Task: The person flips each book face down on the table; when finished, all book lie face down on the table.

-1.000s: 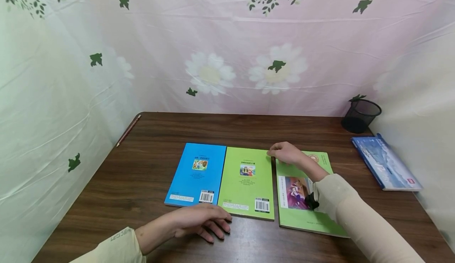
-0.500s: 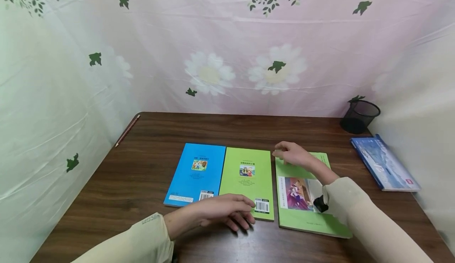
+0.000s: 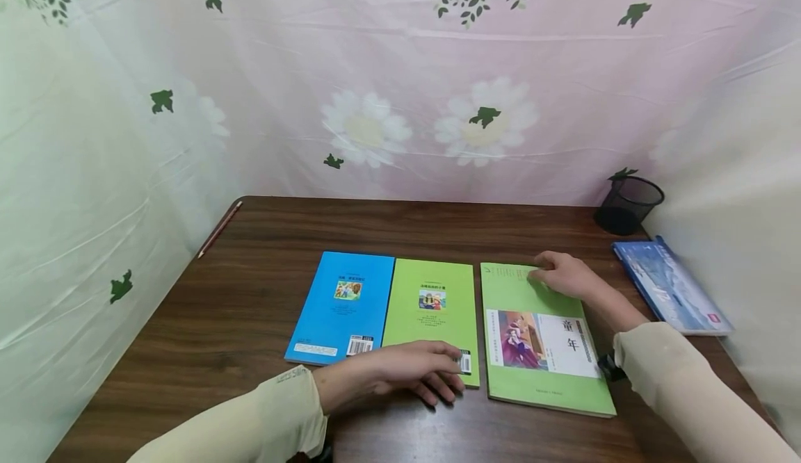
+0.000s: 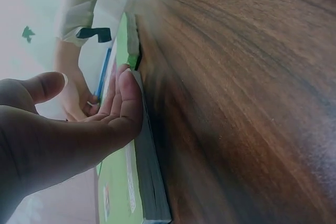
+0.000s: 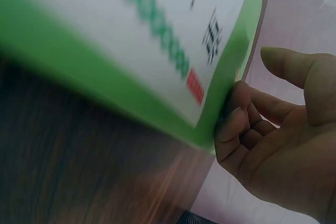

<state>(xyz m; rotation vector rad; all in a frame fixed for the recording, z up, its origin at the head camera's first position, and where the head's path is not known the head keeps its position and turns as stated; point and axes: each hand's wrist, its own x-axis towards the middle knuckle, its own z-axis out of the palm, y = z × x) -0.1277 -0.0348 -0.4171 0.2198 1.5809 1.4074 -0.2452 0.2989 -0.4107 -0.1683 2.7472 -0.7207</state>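
The wood-grain table (image 3: 206, 331) carries a blue book (image 3: 341, 310), a lime book (image 3: 432, 329), a white-panelled green book (image 3: 538, 393), a blue-and-white book (image 3: 672, 288), a mesh cup (image 3: 621, 216) and a pencil (image 3: 220, 229).

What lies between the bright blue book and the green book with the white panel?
Another green book, partly hidden by the left hand, lies between them in the head view.

1. A reddish pencil (image 3: 219, 230) lay beyond the left hand (image 3: 416, 369), well to its left, at the edge of the worktop (image 3: 213, 310).
2. A black mesh cup (image 3: 621, 214) stood beyond the right hand (image 3: 569, 275), to its right.
3. Pale cloth (image 3: 413, 53) printed with daisies hung beyond both hands.
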